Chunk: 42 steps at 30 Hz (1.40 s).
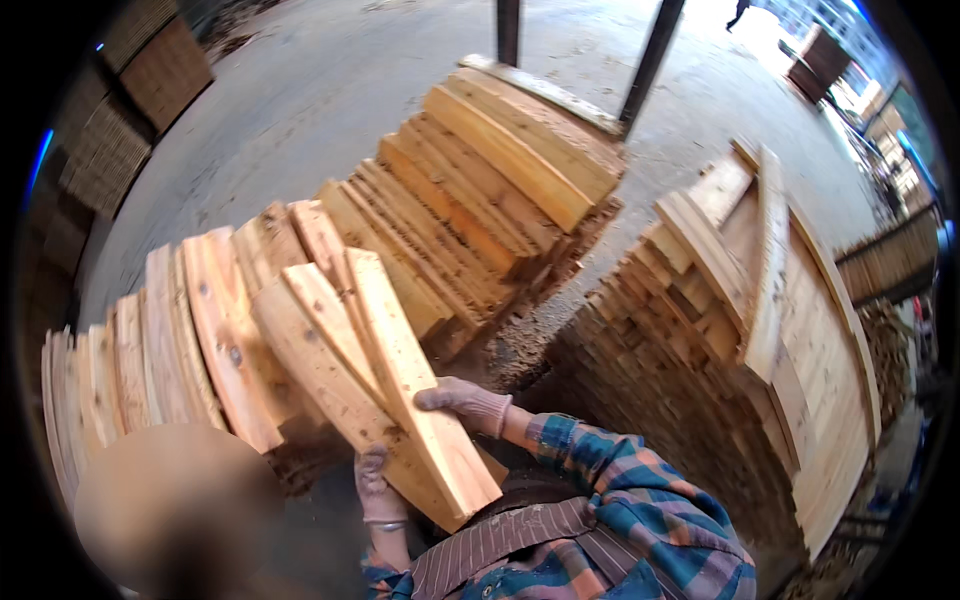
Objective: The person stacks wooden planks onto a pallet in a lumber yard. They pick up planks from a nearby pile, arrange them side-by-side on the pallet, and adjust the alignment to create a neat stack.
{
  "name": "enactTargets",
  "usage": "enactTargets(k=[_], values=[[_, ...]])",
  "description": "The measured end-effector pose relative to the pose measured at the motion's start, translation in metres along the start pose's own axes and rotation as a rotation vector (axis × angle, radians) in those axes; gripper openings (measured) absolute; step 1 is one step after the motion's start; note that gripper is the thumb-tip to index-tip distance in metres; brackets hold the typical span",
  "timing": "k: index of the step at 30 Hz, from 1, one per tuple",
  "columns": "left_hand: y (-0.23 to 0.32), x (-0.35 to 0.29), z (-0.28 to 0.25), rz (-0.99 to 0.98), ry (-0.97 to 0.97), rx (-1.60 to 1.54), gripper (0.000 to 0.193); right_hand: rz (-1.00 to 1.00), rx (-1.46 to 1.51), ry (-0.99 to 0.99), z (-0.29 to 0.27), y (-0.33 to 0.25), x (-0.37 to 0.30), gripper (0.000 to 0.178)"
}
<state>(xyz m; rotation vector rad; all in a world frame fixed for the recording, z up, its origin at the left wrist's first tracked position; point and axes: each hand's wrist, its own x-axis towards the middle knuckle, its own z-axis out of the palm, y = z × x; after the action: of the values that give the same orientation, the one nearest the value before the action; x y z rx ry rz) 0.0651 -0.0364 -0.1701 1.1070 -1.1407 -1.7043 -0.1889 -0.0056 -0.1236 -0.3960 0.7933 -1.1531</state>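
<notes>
Grey concrete floor [300, 110] across upper frame. Gripping loose boards [405, 360] at lower centre between left hand [375, 487] and right hand [467, 402], apparently not yet set down, with many more left in plank rows [215, 310], left and upper centre.

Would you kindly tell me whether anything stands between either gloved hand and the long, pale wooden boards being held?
Nothing visible does: the pink-gloved right hand grips the uppermost long, pale wooden board directly, and the pink-gloved left hand is against the edge of the long, pale wooden board beneath.
</notes>
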Motion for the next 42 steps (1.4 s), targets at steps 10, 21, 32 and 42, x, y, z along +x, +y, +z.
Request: enactTargets(k=[10, 21, 32, 42], values=[[0.138, 0.039, 0.140, -0.705, -0.434, -0.400, 0.067, -0.571, -0.212, 0.246, 0.004, -0.099, -0.093, 0.078], [0.180, -0.072, 0.432, -0.169, -1.296, -0.106, 0.032, -1.087, 0.006, 0.662, -0.006, -0.141, -0.408, 0.066], [0.058, -0.091, 0.639, -0.093, -1.450, 0.252, 0.023, -0.193, -0.582, 1.718, -0.113, -0.139, -0.566, 0.096], [0.027, -0.061, 0.642, 0.075, -1.521, 0.302, 0.021, -0.087, -0.346, 1.921, -0.159, -0.201, -0.554, 0.107]])
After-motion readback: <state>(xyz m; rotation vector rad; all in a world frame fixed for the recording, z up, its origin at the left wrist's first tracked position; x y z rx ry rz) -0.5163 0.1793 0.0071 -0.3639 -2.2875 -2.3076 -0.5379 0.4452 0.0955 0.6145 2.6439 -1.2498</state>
